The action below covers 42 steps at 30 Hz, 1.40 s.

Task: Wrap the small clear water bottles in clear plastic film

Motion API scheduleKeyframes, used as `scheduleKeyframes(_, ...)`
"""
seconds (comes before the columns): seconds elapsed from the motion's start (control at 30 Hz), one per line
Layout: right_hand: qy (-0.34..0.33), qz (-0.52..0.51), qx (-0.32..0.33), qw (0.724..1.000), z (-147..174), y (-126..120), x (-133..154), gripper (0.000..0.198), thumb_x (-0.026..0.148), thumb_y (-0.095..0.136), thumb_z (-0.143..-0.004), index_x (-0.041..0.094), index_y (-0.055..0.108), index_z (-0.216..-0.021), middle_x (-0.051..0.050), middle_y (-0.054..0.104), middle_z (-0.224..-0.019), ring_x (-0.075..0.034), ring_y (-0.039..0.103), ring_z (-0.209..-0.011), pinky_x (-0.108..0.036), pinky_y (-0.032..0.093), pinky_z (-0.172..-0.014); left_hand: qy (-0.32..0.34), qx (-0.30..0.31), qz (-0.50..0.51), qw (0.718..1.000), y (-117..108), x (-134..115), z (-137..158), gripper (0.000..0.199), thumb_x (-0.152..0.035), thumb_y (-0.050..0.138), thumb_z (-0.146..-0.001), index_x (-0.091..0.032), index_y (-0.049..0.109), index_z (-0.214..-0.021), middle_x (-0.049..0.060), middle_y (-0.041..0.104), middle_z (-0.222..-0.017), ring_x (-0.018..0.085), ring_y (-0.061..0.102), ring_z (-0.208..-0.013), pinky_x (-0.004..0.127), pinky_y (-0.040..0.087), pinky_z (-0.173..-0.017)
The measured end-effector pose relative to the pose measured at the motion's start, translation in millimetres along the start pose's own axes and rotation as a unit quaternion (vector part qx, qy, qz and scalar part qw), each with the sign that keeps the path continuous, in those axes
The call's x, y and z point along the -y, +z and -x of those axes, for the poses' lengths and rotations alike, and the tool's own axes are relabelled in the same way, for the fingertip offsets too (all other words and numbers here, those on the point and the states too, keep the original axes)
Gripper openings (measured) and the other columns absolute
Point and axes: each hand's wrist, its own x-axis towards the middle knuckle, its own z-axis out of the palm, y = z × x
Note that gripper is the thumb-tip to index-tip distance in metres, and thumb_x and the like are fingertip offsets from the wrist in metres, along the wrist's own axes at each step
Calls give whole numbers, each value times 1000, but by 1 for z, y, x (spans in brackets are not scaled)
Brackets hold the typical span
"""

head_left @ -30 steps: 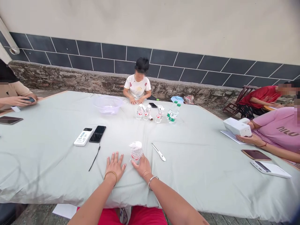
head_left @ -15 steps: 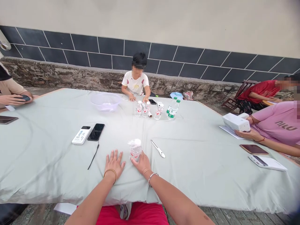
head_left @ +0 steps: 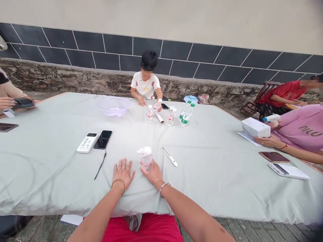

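Note:
My right hand [head_left: 153,173] is wrapped round the lower part of a small clear water bottle [head_left: 145,161] with red marks on its label. Clear plastic film [head_left: 143,151] covers the bottle's top, crumpled on its left side. The bottle stands upright on the table near me. Flat on the cloth to its left lies my left hand [head_left: 122,174], fingers spread, holding nothing. A white utility knife [head_left: 170,157] rests just right of the bottle.
A power bank [head_left: 87,143] and a black phone [head_left: 103,139] lie left. Farther off are a purple basin [head_left: 113,107], small bottles [head_left: 148,114], a cardboard roll [head_left: 159,117] and green-capped bottles [head_left: 186,114]. People sit across and at both sides; one holds a white box [head_left: 255,127].
My hands and the wrapped bottle hold nearly still. Across the table, the person has lifted one small bottle off the cloth. At right, a hand has raised a white item beside the box.

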Motion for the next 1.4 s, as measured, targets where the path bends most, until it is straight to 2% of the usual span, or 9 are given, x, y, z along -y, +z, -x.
scheduleKeyframes(0.63, 3, -7, -1, 1000, -1, 2, -2, 52, 47, 60, -73, 16, 48, -114, -10, 58, -105, -25, 55, -95, -34, 37, -85, 1, 1, 25, 1000, -4, 3, 1, 61, -51, 29, -85, -25, 30, -140, 7, 19, -150, 29, 10, -138, 52, 6, -108)
scheduleKeyframes(0.83, 22, -12, 15, 1000, 2, -1, 0, 56, 51, 59, -72, 14, 48, -112, -11, 59, -104, -26, 57, -90, -33, 38, -80, -9, -23, 155, 988, -10, 2, 1, 54, -44, 27, -88, -20, 40, -135, 8, 30, -146, 24, 17, -137, 46, 10, -111)
scheduleKeyframes(0.93, 7, -60, 47, 997, 5, -6, 2, 47, 51, 58, -74, 17, 49, -105, -6, 63, -91, -21, 58, -80, -29, 39, -71, 37, -49, 262, 963, -12, -13, 2, 53, -40, 24, -90, -17, 37, -135, 8, 38, -142, 20, 25, -134, 38, 20, -110)
scheduleKeyframes(1.0, -6, -82, 73, 994, 6, -11, 4, 40, 52, 52, -78, 18, 51, -99, -4, 63, -84, -18, 56, -72, -26, 37, -64, 73, -60, 324, 941, -15, -27, 1, 49, -39, 22, -91, -18, 42, -130, 7, 49, -133, 19, 38, -126, 35, 31, -104)
scheduleKeyframes(1.07, -6, -61, 99, 993, 6, -15, 7, 41, 57, 45, -81, 18, 53, -90, -4, 62, -78, -17, 55, -66, -25, 34, -58, 44, -58, 350, 934, -18, -40, -1, 46, -39, 19, -92, -19, 51, -118, 7, 60, -116, 18, 52, -110, 32, 40, -94)
scheduleKeyframes(1.13, 6, -7, 129, 992, 5, -19, 11, 48, 62, 37, -83, 17, 55, -81, -5, 61, -71, -18, 54, -63, -26, 31, -54, -32, -48, 338, 939, -20, -51, -5, 46, -39, 19, -92, -17, 56, -107, 8, 64, -101, 20, 56, -99, 33, 43, -87)
scheduleKeyframes(1.23, 11, 75, 147, 986, 2, -25, 16, 54, 58, 24, -88, 18, 57, -74, -7, 60, -68, -20, 56, -63, -27, 31, -54, -114, -42, 301, 946, -23, -61, -11, 47, -42, 26, -89, -12, 55, -109, 14, 63, -102, 29, 53, -102, 42, 39, -88)
scheduleKeyframes(1.33, -4, 97, 123, 988, -6, -40, 10, 49, 54, 28, -89, 20, 61, -80, -8, 62, -86, -18, 59, -70, -27, 36, -60, -130, -37, 281, 950, -25, -66, -15, 50, -45, 33, -86, -12, 52, -118, 16, 59, -111, 33, 49, -108, 47, 35, -91)
scheduleKeyframes(1.4, 20, 91, 79, 992, -16, -57, -5, 40, 51, 35, -87, 21, 61, -92, -7, 59, -102, -17, 59, -78, -26, 39, -64, -123, -29, 268, 955, -26, -65, -16, 51, -45, 31, -86, -14, 51, -122, 15, 59, -113, 32, 48, -109, 46, 32, -93)
